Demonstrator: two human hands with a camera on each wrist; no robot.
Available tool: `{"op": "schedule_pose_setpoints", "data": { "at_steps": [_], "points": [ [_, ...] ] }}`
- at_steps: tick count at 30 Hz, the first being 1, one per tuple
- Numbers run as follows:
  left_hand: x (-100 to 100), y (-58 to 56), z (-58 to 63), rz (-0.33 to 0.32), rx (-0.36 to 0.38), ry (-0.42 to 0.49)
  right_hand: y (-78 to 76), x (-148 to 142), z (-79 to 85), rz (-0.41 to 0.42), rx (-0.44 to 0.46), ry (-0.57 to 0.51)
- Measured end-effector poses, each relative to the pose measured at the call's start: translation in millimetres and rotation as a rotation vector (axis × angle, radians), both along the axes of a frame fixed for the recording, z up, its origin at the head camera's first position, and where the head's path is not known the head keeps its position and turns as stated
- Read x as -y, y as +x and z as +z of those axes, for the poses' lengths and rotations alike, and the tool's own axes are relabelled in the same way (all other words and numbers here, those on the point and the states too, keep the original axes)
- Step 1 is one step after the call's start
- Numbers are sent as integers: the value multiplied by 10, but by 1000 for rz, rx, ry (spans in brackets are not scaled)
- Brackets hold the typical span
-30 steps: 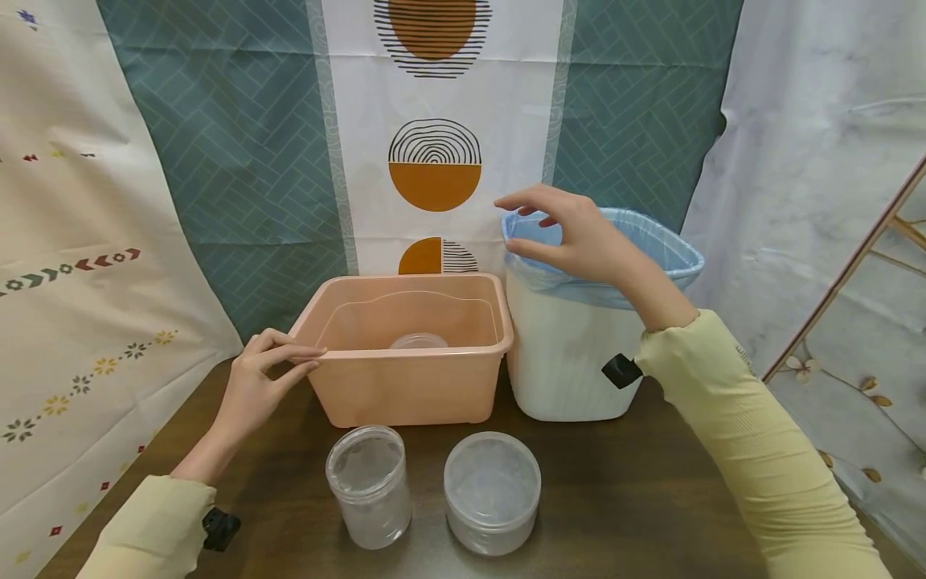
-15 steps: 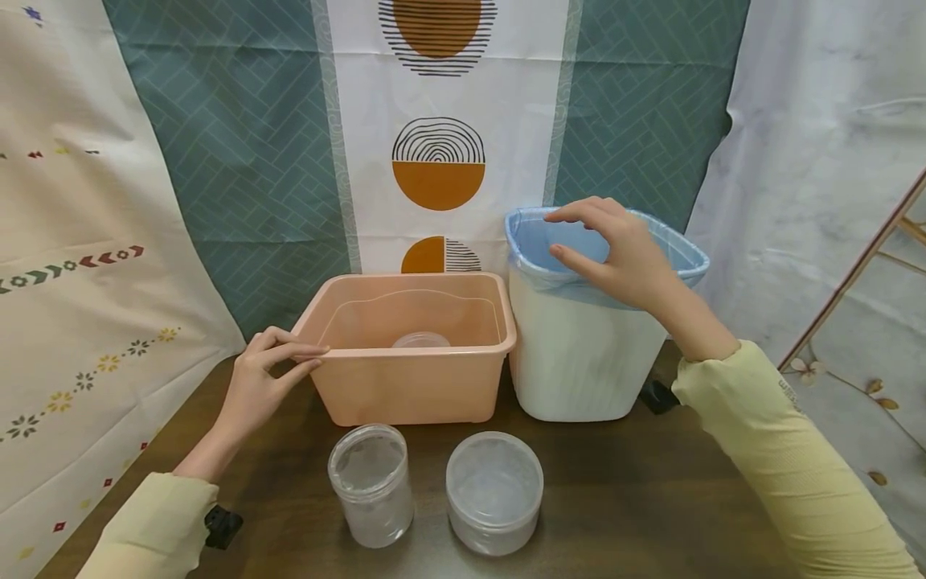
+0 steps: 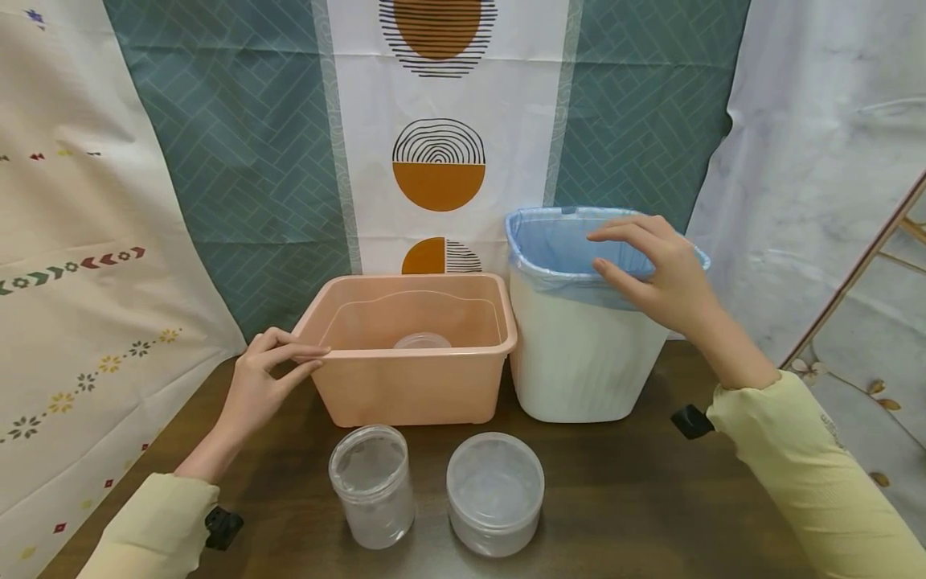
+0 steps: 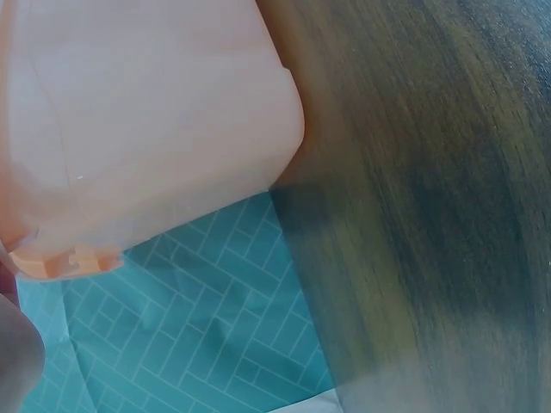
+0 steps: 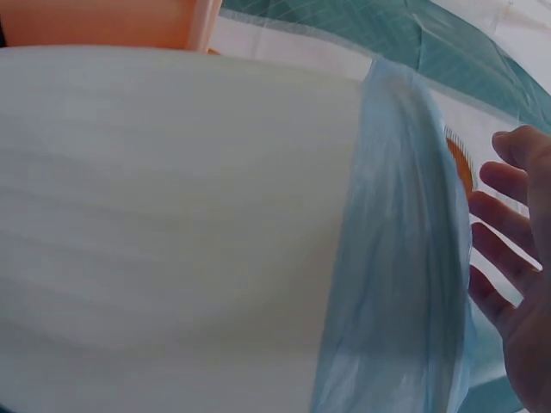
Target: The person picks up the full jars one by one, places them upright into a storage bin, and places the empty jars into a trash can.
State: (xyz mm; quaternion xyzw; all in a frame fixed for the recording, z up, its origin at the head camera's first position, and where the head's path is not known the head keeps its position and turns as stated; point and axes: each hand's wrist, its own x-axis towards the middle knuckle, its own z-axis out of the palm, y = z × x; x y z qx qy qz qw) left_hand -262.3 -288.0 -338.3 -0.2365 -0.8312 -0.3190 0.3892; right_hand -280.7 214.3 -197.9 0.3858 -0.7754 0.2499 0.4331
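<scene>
At the left front corner of a peach plastic tub point(image 3: 405, 386), my left hand point(image 3: 264, 378) holds the rim between fingers and thumb. Only a sliver of that hand shows in the left wrist view, beside the tub's rim point(image 4: 69, 261). Inside the tub lies a clear round container point(image 3: 422, 341), mostly hidden by the front wall. My right hand point(image 3: 661, 277) hovers over the right part of a white trash can point(image 3: 579, 362) lined with a blue bag point(image 3: 553, 241). Its fingers are spread and loosely bent, with nothing between them, also in the right wrist view.
Two clear lidded jars stand on the dark wooden table point(image 3: 615, 498) in front of the tub: a tall jar point(image 3: 372, 486) and a wide, low jar point(image 3: 495, 494). The trash can stands against the tub's right side. Patterned cloths point(image 3: 253, 161) hang behind and at both sides.
My right hand has moved right and slightly down across the trash can's opening, its fingers staying apart. My left hand, the tub and both jars have stayed in place.
</scene>
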Motion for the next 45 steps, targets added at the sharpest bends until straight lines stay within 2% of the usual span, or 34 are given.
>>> {"op": "schedule_pose_setpoints", "data": {
  "at_steps": [8, 13, 27, 40, 45],
  "points": [
    [9, 0, -1, -7, 3, 3, 1, -216, -137, -24, -40, -47],
    [6, 11, -5, -6, 2, 4, -7, -331, -212, -11, -64, -56],
    [-5, 12, -17, -3, 3, 9, -20, -563, -355, -21, -120, -87],
    [-4, 8, -27, 5, -2, 12, -18, -649, -412, -69, -83, -131],
    [-10, 5, -23, 3, -6, 17, -26, -605, -437, -85, -92, -196]
  ]
}}
